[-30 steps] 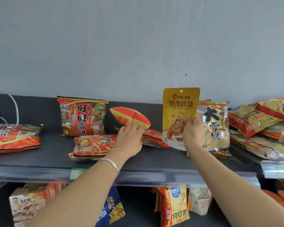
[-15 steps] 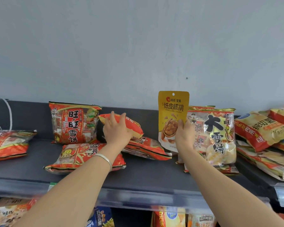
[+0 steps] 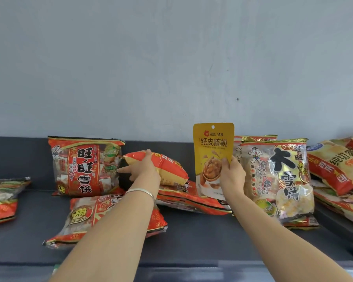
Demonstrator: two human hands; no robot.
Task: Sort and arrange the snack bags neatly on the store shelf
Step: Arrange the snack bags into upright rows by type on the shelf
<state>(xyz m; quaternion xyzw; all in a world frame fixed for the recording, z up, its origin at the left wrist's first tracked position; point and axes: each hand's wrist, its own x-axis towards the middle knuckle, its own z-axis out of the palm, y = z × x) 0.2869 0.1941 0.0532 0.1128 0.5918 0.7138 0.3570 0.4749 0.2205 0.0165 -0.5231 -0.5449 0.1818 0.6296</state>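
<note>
Head: left hand (image 3: pixel 145 169) grips orange bag (image 3: pixel 169 167), right hand (image 3: pixel 232 176) yellow pouch (image 3: pixel 212 147), over shelf (image 3: pixel 192 237)

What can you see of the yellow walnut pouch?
The yellow pouch is glossy flat plastic: round hang hole on top, red logo, dark lettering, walnut picture. The right hand pinches its lower right, holding it upright over a red bag lying on the shelf, left of the tall rice-cracker bag.
</note>
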